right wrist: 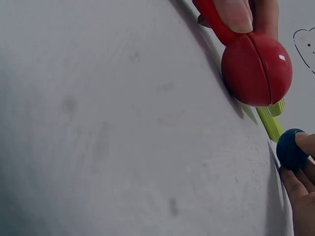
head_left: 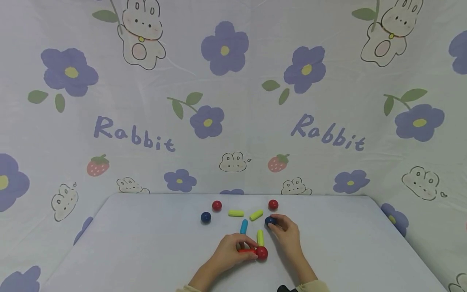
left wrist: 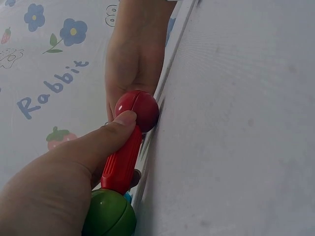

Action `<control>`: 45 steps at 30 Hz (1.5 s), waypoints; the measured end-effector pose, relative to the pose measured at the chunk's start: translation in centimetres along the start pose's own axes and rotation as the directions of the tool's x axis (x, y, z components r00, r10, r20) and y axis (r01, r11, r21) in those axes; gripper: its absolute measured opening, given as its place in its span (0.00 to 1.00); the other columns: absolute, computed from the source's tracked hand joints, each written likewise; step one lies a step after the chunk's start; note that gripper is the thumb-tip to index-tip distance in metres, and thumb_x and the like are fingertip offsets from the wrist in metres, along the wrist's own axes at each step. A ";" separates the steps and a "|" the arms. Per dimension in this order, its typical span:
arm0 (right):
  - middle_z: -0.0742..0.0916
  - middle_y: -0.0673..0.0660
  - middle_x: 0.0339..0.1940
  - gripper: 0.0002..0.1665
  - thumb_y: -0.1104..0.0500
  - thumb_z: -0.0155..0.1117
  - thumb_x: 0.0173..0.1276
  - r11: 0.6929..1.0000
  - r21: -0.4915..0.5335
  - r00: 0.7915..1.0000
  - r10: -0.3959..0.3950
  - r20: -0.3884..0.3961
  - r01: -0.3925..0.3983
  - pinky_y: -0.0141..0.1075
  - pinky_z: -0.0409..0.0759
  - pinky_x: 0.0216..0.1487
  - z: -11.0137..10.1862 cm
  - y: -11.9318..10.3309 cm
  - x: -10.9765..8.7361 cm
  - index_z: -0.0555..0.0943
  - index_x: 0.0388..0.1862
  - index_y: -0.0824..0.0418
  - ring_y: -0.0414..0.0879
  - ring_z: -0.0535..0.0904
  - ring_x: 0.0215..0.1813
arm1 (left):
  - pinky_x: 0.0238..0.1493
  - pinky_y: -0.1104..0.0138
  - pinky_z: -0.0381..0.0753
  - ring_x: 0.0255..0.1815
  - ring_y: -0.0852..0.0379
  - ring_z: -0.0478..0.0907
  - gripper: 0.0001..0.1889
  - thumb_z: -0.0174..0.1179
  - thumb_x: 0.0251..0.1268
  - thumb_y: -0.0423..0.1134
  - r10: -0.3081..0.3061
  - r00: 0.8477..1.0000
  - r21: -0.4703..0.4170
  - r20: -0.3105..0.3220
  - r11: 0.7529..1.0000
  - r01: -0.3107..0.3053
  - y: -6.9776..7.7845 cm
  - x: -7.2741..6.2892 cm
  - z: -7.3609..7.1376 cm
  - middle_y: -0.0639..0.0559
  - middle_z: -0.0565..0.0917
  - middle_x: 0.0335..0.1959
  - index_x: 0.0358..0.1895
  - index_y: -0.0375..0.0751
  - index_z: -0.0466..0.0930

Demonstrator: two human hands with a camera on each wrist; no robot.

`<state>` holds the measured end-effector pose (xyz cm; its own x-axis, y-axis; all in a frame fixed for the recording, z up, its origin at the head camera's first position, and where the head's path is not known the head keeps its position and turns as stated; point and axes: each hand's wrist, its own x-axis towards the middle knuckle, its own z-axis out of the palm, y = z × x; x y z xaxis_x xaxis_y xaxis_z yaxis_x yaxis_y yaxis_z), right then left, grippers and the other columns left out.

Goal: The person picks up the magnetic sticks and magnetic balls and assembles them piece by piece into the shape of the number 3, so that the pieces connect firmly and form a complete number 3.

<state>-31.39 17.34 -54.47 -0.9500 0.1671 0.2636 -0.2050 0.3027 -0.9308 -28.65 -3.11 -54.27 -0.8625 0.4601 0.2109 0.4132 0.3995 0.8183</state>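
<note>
Nearest the camera, pinched between thumb and fingers of the left hand point(head_left: 230, 250): red stick point(head_left: 247, 251) at its join with near red ball point(head_left: 262, 253), low on the worktop point(head_left: 153, 243). Long axis roughly left to right, near red ball at the right end, green ball point(left wrist: 109, 216) at the other. Likely light, stiff plastic; best gripped along the ribbed stick, as smooth balls may slip or roll.

Beyond, left to right: loose navy ball point(head_left: 206, 217), left red ball point(head_left: 217, 205), crosswise yellow stick point(head_left: 236, 213), blue stick point(head_left: 244, 226) pointing away, slanted yellow stick point(head_left: 256, 215), upright-looking yellow stick point(head_left: 260, 237) pointing away behind near red ball, far red ball point(head_left: 273, 205). Lastly, held navy ball point(head_left: 270, 221), pinched by the right hand point(head_left: 288, 235); lifted or resting, cannot tell.
</note>
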 end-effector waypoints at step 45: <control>0.81 0.55 0.44 0.16 0.65 0.65 0.57 0.996 0.087 0.993 -0.020 0.116 0.010 0.33 0.75 0.45 1.3 -1.4 -0.9 0.79 0.46 0.62 0.48 0.77 0.48 | 0.28 0.71 0.73 0.27 0.65 0.71 0.13 0.66 0.43 0.54 0.023 1.000 0.037 -0.016 0.999 -0.022 0.0 0.0 0.0 0.68 0.78 0.27 0.38 0.64 0.82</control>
<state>-30.57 15.54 -53.77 -0.9666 0.0511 0.2512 -0.2343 0.2212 -0.9467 -28.68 -3.09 -54.32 -0.8574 0.4562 0.2380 0.4426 0.4182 0.7932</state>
